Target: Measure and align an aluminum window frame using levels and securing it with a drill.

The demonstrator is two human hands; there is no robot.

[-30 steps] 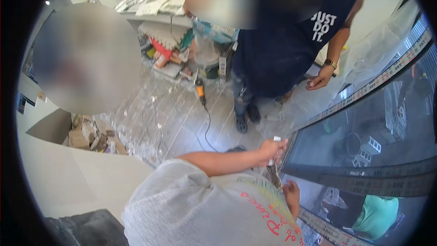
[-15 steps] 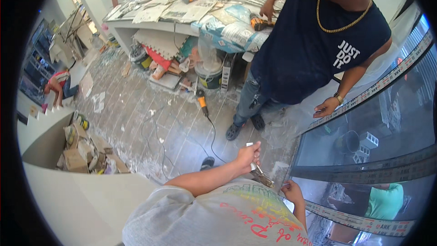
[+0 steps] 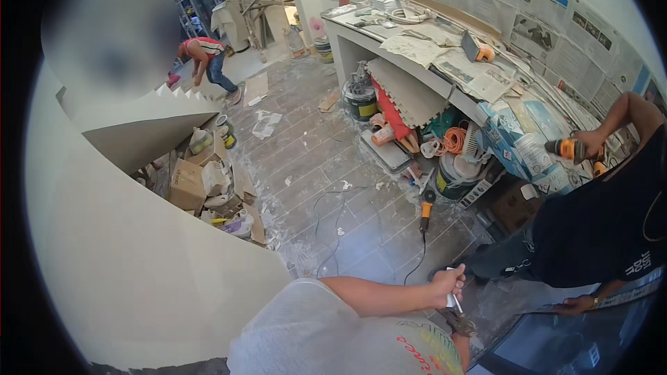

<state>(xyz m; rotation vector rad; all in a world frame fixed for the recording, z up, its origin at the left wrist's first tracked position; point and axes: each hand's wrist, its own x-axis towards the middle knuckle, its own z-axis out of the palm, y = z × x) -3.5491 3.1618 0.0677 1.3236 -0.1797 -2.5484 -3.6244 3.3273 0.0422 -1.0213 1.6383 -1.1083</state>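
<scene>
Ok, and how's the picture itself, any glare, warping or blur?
In the head view, a pale bluish sheen lightens part of the floor; dark fisheye corners ring the picture; a smooth blur hides the upper left; the left hand looks fairly clear, but the far end of its white-handled tool is too muddled to make out.

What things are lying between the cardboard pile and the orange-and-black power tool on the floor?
In the head view, a thin dark cable winds over the floor there, with small white scraps scattered about.
</scene>
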